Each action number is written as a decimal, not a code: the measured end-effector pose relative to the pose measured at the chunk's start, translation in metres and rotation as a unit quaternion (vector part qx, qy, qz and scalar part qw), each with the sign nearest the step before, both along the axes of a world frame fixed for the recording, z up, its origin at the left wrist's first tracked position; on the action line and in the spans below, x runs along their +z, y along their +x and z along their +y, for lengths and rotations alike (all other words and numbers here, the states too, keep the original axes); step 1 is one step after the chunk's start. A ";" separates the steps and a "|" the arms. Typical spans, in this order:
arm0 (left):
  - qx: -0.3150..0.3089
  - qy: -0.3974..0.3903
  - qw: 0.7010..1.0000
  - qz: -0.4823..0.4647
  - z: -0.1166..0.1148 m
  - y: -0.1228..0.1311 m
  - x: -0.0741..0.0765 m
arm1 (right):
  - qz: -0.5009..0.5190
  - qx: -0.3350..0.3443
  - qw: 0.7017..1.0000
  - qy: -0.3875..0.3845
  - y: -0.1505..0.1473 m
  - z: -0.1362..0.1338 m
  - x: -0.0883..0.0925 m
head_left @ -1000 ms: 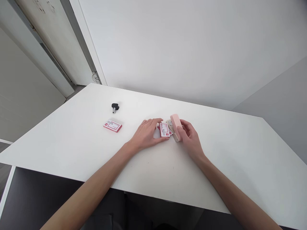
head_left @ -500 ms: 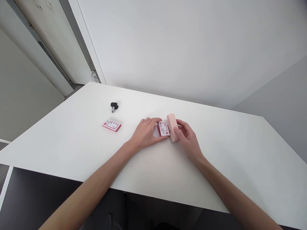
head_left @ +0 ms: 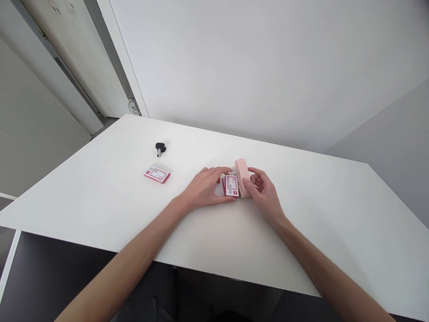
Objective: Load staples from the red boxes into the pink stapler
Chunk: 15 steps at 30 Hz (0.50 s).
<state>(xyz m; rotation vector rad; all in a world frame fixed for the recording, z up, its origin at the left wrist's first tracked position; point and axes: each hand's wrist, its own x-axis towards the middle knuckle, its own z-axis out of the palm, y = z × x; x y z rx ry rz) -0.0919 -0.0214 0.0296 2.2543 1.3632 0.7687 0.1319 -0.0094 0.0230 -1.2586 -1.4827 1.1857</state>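
A pink stapler-like device (head_left: 242, 178) lies near the middle of the white table, with my right hand (head_left: 264, 192) wrapped round its right side. Against its left side is a small stack of red-and-white boxes (head_left: 231, 186). My left hand (head_left: 206, 188) grips that stack between thumb and fingers, the thumb along the near edge and the fingertips at the far edge. A pale part with dark markings (head_left: 233, 171) shows between the stack and the pink device. What lies under the pink body is hidden.
Another red-and-white box stack (head_left: 157, 174) lies on the table (head_left: 110, 192) to the left. Behind it is a small black object with a silver part (head_left: 160, 149). A white wall (head_left: 254, 76) rises behind the table.
The box stack in my left hand has shifted slightly toward me, against the pink device. More of the pale marked part shows beyond it. My right hand stays on the pink device.
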 end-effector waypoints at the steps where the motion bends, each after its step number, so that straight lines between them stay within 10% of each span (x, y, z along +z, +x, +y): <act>1: 0.004 0.003 1.000 0.002 0.000 0.000 0.000 | 0.003 0.001 1.000 -0.004 0.000 0.000 0.000; 15: 0.043 0.021 0.998 0.036 0.001 0.001 -0.001 | -0.013 -0.002 1.000 0.000 -0.002 -0.001 0.001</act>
